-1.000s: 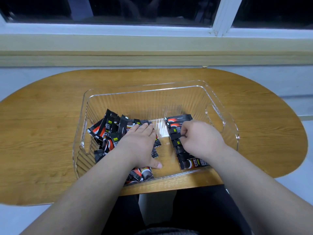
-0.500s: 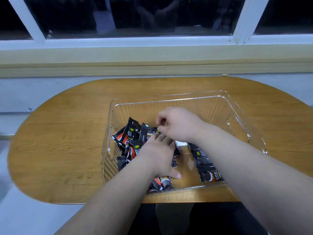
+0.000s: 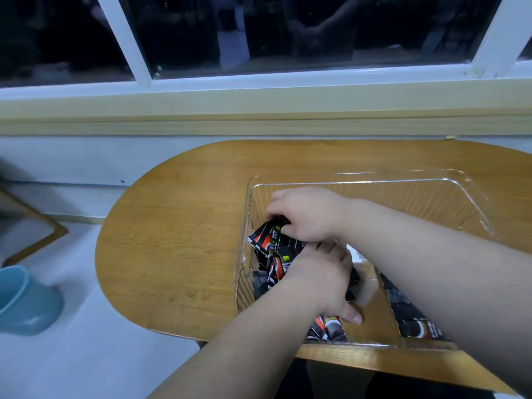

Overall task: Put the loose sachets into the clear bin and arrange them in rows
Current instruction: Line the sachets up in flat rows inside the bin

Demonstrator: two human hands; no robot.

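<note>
Pinching one black sachet (image 3: 275, 226) atop the heap (image 3: 269, 256) with curled right hand (image 3: 305, 214) fingers; pressing it with the left hand (image 3: 319, 279), fingers straight. Lying in one clear bin (image 3: 374, 181) on one table (image 3: 178, 240): black-orange sachets, too overlapped for counting, one row (image 3: 414, 322) at right.

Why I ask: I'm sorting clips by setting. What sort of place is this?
Probably a room in a home or small office, at night. An oval wooden table stands against the wall under a white-framed window, dark outside, and a blue container sits on the pale floor beside it.
</note>
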